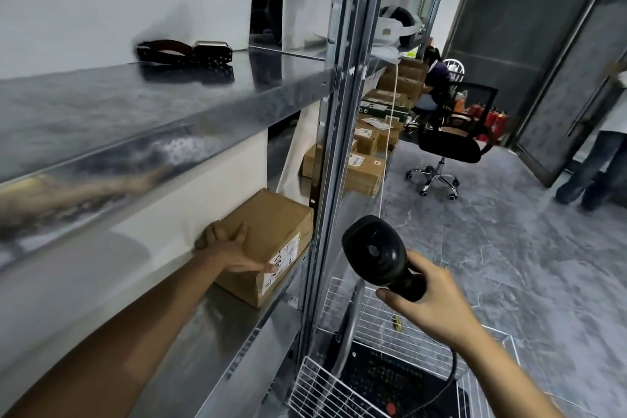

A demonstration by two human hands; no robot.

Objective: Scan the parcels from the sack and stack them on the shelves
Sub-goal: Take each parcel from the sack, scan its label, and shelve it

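Note:
A brown cardboard parcel (271, 231) with a white label on its near end lies on the lower metal shelf (210, 346), close to the upright post. My left hand (227, 248) grips its left near corner, thumb across the label end. My right hand (431, 302) holds a black handheld barcode scanner (376, 253) by the handle, to the right of the post, its head turned toward the parcel. The scanner's black cable hangs down behind my right wrist. No sack is in view.
An upper metal shelf (135, 112) carries a dark belt-like object (185, 51). Several more cardboard parcels (363, 170) fill the farther shelf bay. A white wire trolley (373, 366) stands below my right hand. Beyond are an office chair (448, 142), a seated person (436, 78) and a standing person (597, 159).

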